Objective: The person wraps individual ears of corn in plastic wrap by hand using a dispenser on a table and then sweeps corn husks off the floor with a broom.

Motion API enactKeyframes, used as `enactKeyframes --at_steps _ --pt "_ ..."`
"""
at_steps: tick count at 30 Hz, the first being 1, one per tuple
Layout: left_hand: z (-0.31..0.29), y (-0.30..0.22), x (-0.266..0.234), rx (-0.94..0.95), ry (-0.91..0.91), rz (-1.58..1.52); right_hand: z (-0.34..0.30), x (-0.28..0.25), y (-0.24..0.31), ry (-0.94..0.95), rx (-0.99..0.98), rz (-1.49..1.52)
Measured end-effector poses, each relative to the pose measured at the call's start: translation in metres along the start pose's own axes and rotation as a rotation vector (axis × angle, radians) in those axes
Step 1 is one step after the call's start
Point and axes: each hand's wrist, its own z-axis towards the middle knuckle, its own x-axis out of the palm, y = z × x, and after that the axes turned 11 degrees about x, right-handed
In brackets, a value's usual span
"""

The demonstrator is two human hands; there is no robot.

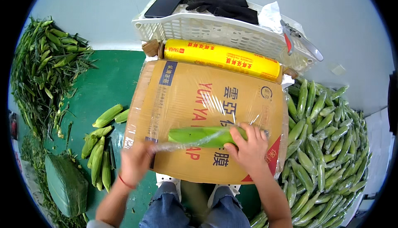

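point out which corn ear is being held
The green ear over the cardboard box, in the right hand; the other ears lie to either side of the box.

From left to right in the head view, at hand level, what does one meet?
Green husk scraps, loose green corn ears, left hand, held green corn ear, right hand, heaped film-wrapped green corn ears.

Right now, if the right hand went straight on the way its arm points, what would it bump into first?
Probably the yellow roll at the far edge of the cardboard box. The right hand holds green corn; its height is hard to judge.
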Motion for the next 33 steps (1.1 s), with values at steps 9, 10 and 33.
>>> enactKeyframes --at_steps 9,10,33 --pt "0.162 -0.026 0.064 0.283 0.647 0.080 0.027 -0.006 -0.007 0.081 -0.014 0.072" --pt "0.143 -0.049 0.056 0.232 0.735 0.120 0.014 -0.017 0.003 0.230 0.087 -0.001" --pt "0.200 -0.035 0.063 0.314 0.438 -0.345 -0.059 -0.071 0.036 0.884 0.221 0.716"
